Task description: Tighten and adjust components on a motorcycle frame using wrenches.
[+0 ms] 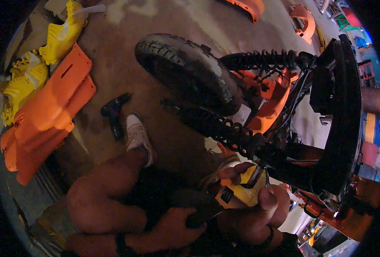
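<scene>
At the lower middle, my left hand (181, 226) is closed around a dark object (198, 217) whose kind is too dim to tell. My right hand (262, 205) is to its right, fingers on the far side and thumb on the near side of a yellow object with a black patch (246, 192). Its kind is unclear. Just beyond it stands a vehicle frame with a black tyre (190, 73). A coil-spring shock absorber (218, 132) lies nearest that hand, and a second coil-spring shock absorber (267, 61) is farther off.
A dark cordless drill (114, 113) lies on the floor by my shoe (138, 133). Orange panels (53, 115) and yellow moulded parts (59, 40) are piled at the left. The black frame bar (344, 115) runs along the right. More orange parts (303, 21) lie at the back.
</scene>
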Demonstrator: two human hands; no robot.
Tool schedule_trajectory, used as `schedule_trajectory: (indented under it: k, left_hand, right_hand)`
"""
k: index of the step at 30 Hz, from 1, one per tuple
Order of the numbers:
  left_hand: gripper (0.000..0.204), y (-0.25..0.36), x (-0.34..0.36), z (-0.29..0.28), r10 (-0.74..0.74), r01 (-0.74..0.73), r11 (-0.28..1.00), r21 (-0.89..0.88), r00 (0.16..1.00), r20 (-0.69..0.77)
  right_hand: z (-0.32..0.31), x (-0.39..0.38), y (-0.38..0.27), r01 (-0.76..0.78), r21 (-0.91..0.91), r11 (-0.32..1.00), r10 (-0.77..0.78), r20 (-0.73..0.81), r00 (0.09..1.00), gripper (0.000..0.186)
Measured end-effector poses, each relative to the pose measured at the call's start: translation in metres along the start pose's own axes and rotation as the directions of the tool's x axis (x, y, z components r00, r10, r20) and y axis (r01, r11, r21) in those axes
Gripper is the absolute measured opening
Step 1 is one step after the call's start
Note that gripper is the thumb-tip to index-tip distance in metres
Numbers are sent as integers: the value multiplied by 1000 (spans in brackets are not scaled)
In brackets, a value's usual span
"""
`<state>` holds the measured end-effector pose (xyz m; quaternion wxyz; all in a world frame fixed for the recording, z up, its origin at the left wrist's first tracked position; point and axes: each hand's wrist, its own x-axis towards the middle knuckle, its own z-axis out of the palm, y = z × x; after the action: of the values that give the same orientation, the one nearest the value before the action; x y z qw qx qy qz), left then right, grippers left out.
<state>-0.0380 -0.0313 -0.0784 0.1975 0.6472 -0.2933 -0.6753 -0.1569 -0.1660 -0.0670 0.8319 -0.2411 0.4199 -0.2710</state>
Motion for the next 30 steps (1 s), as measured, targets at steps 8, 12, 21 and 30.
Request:
schedule_trajectory:
  k: [8,12,21,30]
  left_hand:
    - [42,15,2,-26,-73,82,982,172,996,-58]
    - [44,8,3,-17,-74,75,994,78,997,-13]
    - [47,-10,5,0,14,-13,1000,28,999,-41]
    - [46,-9,4,-3,20,-18,998,53,999,-47]
  right_hand:
    - [18,8,-1,102,-22,995,-104,-118,988,65]
    - [17,7,1,108,-37,993,-113,-143,983,64]
    - [13,1,6,75,-91,993,-85,-106,991,56]
    - [24,1,1,20,-125,992,-38,-146,989,49]
